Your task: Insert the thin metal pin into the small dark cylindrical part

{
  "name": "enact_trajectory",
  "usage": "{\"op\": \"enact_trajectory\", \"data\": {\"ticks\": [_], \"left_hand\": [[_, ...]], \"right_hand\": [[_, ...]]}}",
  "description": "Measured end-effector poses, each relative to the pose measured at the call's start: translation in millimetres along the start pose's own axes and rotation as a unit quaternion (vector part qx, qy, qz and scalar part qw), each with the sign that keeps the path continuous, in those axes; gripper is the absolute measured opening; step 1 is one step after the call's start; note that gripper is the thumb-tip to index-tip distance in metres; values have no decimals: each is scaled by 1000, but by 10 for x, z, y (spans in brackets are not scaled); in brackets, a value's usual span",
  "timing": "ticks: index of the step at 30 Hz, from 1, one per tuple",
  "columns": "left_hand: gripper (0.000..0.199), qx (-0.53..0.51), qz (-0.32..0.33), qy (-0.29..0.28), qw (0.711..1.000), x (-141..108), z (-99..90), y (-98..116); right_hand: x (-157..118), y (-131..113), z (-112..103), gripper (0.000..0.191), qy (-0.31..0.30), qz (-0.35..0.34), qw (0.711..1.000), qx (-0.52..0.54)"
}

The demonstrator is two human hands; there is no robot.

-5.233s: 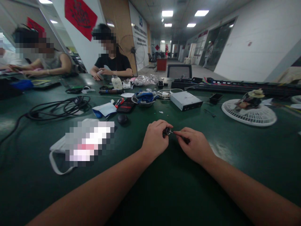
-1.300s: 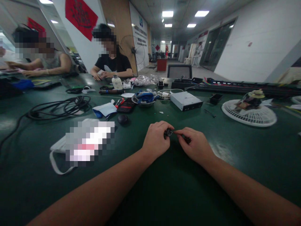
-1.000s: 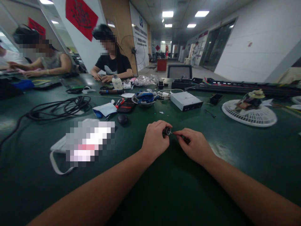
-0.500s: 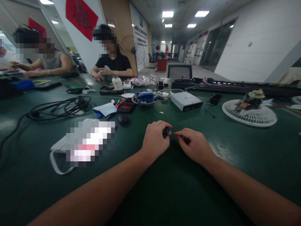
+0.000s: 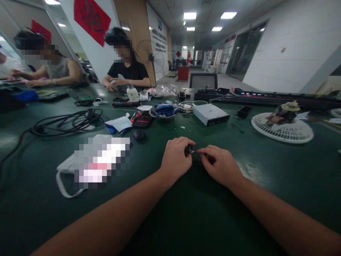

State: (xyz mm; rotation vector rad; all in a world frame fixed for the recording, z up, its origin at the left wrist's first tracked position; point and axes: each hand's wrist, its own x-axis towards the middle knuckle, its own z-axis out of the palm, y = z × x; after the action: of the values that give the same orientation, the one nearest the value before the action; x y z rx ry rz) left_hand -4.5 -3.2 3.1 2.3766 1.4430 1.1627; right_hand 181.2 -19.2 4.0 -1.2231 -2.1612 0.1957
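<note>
Low over the green table, my left hand (image 5: 176,156) is closed around a small dark cylinder (image 5: 189,149) whose open-looking, shiny-rimmed end faces right. My right hand (image 5: 221,163) pinches a thin metal-tipped tool (image 5: 194,152), its pale tip at the cylinder's end. A dark part of it seems to lie under the curled fingers, mostly hidden. Whether the tip is inside the cylinder or only touching its rim, I cannot tell.
Left of my hands lie a black computer mouse (image 5: 139,134) and a blurred-out white item with a strap (image 5: 68,193). Beyond are a bowl (image 5: 163,118) with blue cloth, a silver disc drive (image 5: 211,113), a white fan grille (image 5: 282,137) and coiled black cable (image 5: 66,122). Co-workers sit far left.
Both hands keep nearly the same place and grip. The cylinder has turned very slightly, so its end shows a little more. The view has shifted a touch.
</note>
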Motion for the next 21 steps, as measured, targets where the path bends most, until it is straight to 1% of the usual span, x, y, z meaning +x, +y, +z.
{"op": "enact_trajectory", "data": {"ticks": [3,6,8,10,12,14,16,18,21], "left_hand": [[34,-8,16,-17,1000,5,0,8],[35,-4,4,-12,1000,10,-4,2],[36,-2,-10,-1,1000,11,-5,-7],[36,-1,-14,2,1000,10,-2,-14],[35,-2,-3,-7,1000,9,4,-18],[35,-6,11,-16,1000,7,10,-18],[36,-7,13,-12,1000,6,12,-20],[37,-3,-1,4,1000,6,11,-25],[37,0,-19,21,1000,7,14,-38]], "right_hand": [[-1,7,9,24,24,22,999,-20],[8,10,11,24,15,53,998,-43],[12,7,6,25,-4,44,998,-36],[10,7,2,26,-20,13,1000,-15],[4,13,4,26,-15,-8,1000,-5],[1,23,12,26,7,3,1000,-15],[4,31,21,26,18,28,999,-34],[10,31,23,26,9,41,998,-43],[13,18,17,26,-20,8,1000,-22]]}}
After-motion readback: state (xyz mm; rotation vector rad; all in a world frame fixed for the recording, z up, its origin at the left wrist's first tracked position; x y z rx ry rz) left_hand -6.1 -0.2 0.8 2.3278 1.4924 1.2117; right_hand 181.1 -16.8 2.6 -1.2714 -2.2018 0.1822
